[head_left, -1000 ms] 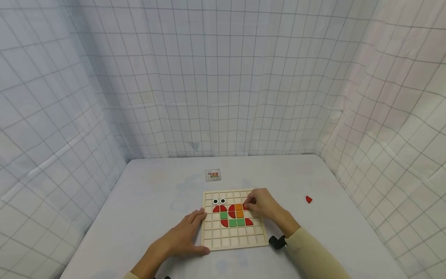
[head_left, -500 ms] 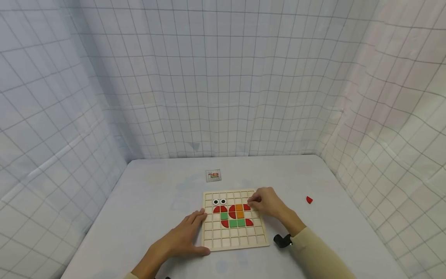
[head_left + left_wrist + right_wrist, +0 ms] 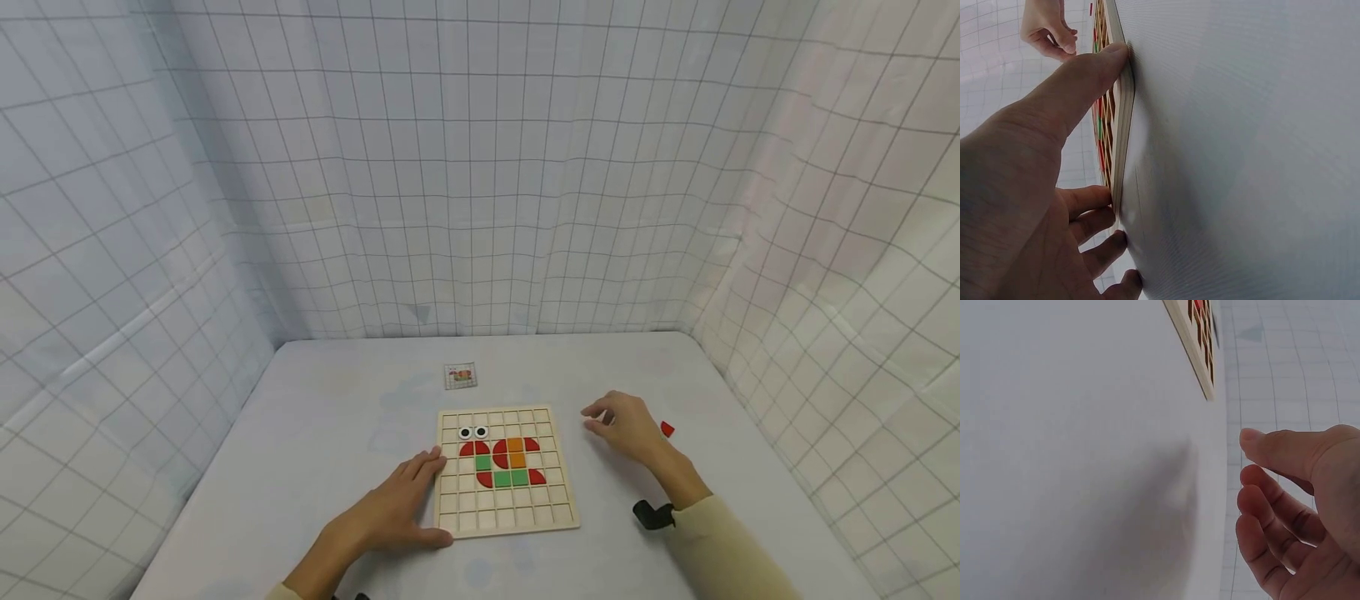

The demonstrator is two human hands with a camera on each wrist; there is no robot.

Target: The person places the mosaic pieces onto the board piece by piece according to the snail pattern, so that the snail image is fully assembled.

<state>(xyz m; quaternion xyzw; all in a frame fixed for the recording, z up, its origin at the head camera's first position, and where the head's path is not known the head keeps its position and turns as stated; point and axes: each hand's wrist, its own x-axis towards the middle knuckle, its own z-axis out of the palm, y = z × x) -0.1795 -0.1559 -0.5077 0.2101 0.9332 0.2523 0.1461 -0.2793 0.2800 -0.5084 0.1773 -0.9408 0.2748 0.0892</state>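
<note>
A square wooden grid board (image 3: 506, 521) lies flat on the table. In its cells sit red quarter-circle pieces (image 3: 537, 477), green squares (image 3: 502, 479), orange squares (image 3: 517, 459) and two round eye pieces (image 3: 481, 432). My left hand (image 3: 393, 508) rests at the board's left side, thumb on the near corner and fingertips against the edge; the left wrist view has the thumb (image 3: 1107, 65) on the rim. Right of the board my right hand (image 3: 626, 427) hovers over the table, fingers loosely bent, nothing between thumb and fingertips. Just beyond it lies a loose red quarter-circle piece (image 3: 667, 429), partly covered by the hand.
A small picture card (image 3: 460, 376) with a coloured figure on a grid lies behind the board. White sheeting (image 3: 480, 167) with a dark grid closes in the table at the back and both sides. A black wrist-worn device (image 3: 652, 515) hangs at my right sleeve.
My right hand has let go of a red quarter-circle piece in the board's upper right part and moved right, off the board toward the loose red piece. The left hand has stayed in place.
</note>
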